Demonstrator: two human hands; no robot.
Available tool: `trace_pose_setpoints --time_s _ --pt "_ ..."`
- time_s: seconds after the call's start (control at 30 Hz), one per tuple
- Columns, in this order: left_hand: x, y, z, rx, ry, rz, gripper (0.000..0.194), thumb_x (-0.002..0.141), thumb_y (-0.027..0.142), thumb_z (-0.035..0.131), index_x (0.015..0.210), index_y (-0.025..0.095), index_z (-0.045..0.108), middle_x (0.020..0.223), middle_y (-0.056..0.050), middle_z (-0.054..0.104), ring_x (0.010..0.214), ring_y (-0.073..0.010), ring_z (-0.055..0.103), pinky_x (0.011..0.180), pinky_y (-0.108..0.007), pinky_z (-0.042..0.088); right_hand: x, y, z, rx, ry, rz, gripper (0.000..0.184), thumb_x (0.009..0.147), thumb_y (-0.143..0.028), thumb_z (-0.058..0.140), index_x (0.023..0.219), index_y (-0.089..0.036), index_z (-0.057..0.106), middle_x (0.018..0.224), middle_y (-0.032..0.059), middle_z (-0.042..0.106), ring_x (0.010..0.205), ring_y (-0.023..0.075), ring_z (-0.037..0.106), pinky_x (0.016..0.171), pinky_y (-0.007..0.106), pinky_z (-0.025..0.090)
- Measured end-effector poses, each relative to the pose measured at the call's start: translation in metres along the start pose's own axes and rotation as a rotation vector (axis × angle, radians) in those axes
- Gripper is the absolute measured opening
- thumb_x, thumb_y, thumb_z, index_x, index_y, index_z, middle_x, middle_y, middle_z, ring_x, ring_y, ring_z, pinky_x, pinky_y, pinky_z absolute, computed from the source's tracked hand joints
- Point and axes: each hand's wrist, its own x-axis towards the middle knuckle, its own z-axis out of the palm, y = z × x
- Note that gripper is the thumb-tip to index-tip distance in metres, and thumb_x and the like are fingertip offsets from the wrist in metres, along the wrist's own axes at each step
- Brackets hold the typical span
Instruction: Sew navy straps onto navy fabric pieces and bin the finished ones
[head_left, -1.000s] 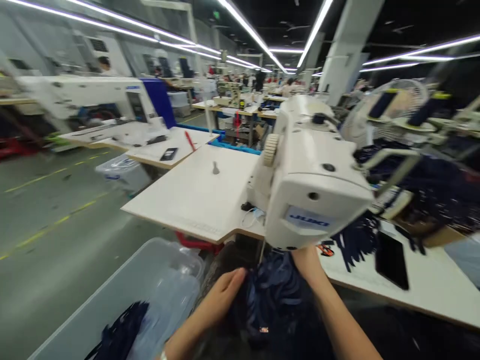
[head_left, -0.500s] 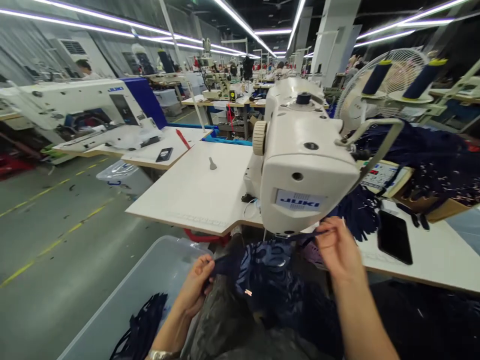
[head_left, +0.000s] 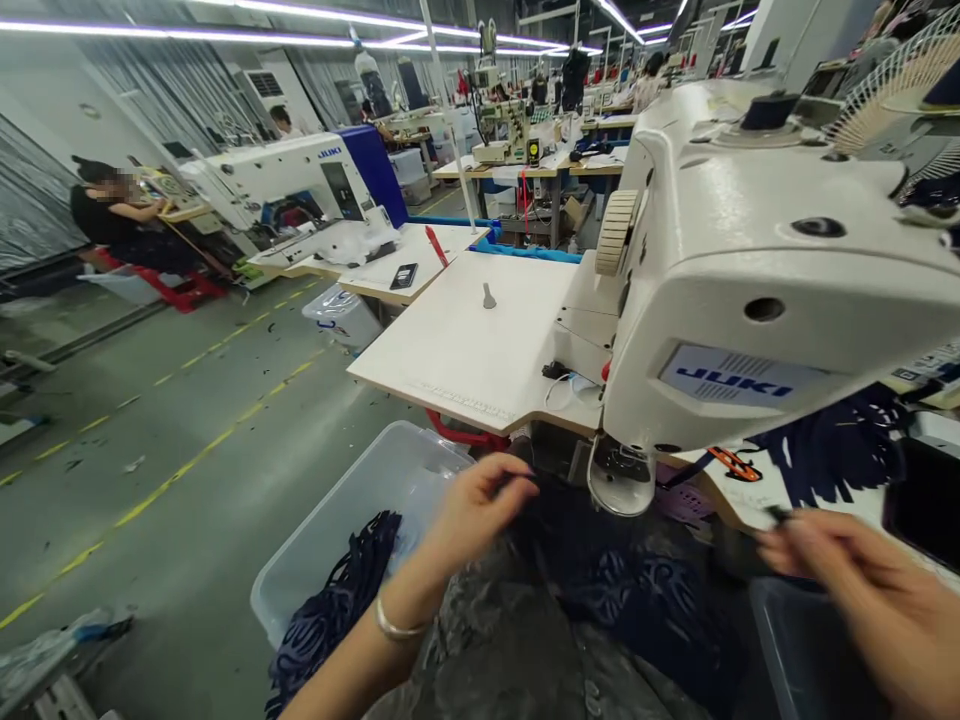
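My left hand [head_left: 484, 510] is closed in a pinch on a navy fabric strip [head_left: 534, 476], left of the sewing machine [head_left: 742, 250]'s needle end. Out to the right, my right hand [head_left: 862, 575] is smeared by motion. Its fingertips are pressed together, with a small dark end at them that I cannot make out clearly. Between the hands, a pile of navy strips [head_left: 645, 590] lies over my lap, below the clear guard [head_left: 621, 485] of the machine. Orange-handled thread snips [head_left: 735, 464] rest on the table behind the machine head.
A clear plastic bin [head_left: 300, 560] on my left holds navy strips [head_left: 341, 590]. More navy strips [head_left: 832, 445] and a black phone [head_left: 926, 500] lie on the right. A second bin [head_left: 802, 640] stands beneath my right hand. Farther left a person [head_left: 112, 205] sits at another machine.
The view has swung left and closer to the machine. My right hand has drawn away from the needle area to the right. My left hand, still pinching, now appears nearer the machine.
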Motion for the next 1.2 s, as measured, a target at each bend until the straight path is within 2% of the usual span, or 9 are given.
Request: trace_pose_setpoints --time_s 0.07,0.17,0.27,0.47,0.7,0.83,0.93,1.07,1.2 --pt "-0.012 0.007 0.028 0.264 -0.346 0.157 0.011 0.080 0.021 0.068 0.089 0.016 0.071 0.082 -0.002 0.068 0.075 -0.0118 0.058 0.069 -0.020 0.044 -0.007 -0.024 0.024 0.086 -0.275 0.011 0.029 0.086 -0.053 0.057 0.098 -0.030 0.069 0.082 0.0064 0.075 0.065 0.0207 0.071 0.058 0.029 0.059" --pt "-0.021 0.008 0.058 0.363 -0.479 0.193 0.017 0.089 0.024 0.056 0.100 0.016 0.068 0.075 0.001 0.064 0.067 -0.0095 0.054 0.061 -0.018 0.041 -0.012 -0.048 0.048 0.013 -0.331 -0.074 0.032 0.086 -0.051 0.056 0.104 -0.028 0.068 0.087 0.0028 0.075 0.074 0.0187 0.072 0.058 0.022 0.057" --pt "-0.022 0.003 0.070 0.382 -0.482 0.162 0.019 0.090 0.030 0.057 0.093 0.014 0.067 0.065 0.003 0.057 0.058 -0.0082 0.049 0.053 -0.017 0.036 -0.015 -0.057 0.056 -0.056 -0.247 -0.151 0.028 0.085 -0.050 0.058 0.098 -0.028 0.069 0.090 -0.0002 0.075 0.072 0.0158 0.071 0.057 0.017 0.054" --pt "-0.020 -0.004 0.072 0.430 -0.491 0.197 0.019 0.091 0.029 0.054 0.098 0.014 0.064 0.065 0.003 0.056 0.057 -0.0081 0.048 0.052 -0.017 0.035 -0.017 -0.059 0.059 -0.047 -0.315 -0.252 0.020 0.089 -0.044 0.056 0.099 -0.030 0.068 0.092 -0.0030 0.075 0.079 0.0150 0.073 0.061 0.015 0.055" --pt "-0.018 -0.005 0.072 0.498 -0.526 0.304 0.009 0.082 0.013 0.056 0.089 0.015 0.062 0.064 0.005 0.054 0.054 -0.0060 0.044 0.051 -0.015 0.032 -0.021 -0.067 0.063 -0.015 -0.295 -0.316 0.017 0.089 -0.039 0.057 0.099 -0.031 0.069 0.091 -0.0032 0.075 0.075 0.0146 0.072 0.069 0.018 0.057" --pt "-0.019 -0.009 0.072 0.731 -0.455 0.443 0.007 0.081 0.010 0.056 0.080 0.017 0.058 0.061 0.006 0.050 0.054 -0.0062 0.040 0.050 -0.015 0.031 -0.027 -0.069 0.065 0.036 -0.229 -0.319 0.014 0.088 -0.038 0.059 0.092 -0.032 0.071 0.087 -0.0043 0.075 0.075 0.0143 0.072 0.068 0.018 0.056" --pt "-0.021 -0.010 0.069 0.805 -0.452 0.526 0.014 0.088 0.013 0.051 0.075 0.017 0.054 0.066 0.004 0.052 0.057 -0.0072 0.044 0.053 -0.016 0.032 -0.030 -0.072 0.066 0.121 -0.314 -0.233 0.019 0.088 -0.042 0.057 0.089 -0.029 0.071 0.073 -0.0034 0.072 0.064 0.0139 0.069 0.061 0.019 0.054" --pt "-0.022 -0.006 0.062 0.953 -0.601 0.754 0.018 0.098 0.017 0.042 0.085 0.018 0.055 0.078 0.002 0.058 0.065 -0.0088 0.053 0.058 -0.017 0.038 -0.032 -0.080 0.068 0.276 -0.451 0.079 0.035 0.093 -0.051 0.044 0.096 -0.022 0.064 0.058 -0.0037 0.065 0.041 0.0108 0.052 0.041 0.020 0.042" --pt "-0.021 -0.006 0.059 1.116 -0.649 0.830 0.013 0.096 0.015 0.042 0.100 0.017 0.054 0.084 0.000 0.059 0.071 -0.0114 0.058 0.057 -0.018 0.041 -0.031 -0.080 0.066 0.191 -0.460 0.039 0.026 0.091 -0.047 0.048 0.094 -0.025 0.062 0.060 -0.0056 0.067 0.038 0.0100 0.053 0.043 0.020 0.045"
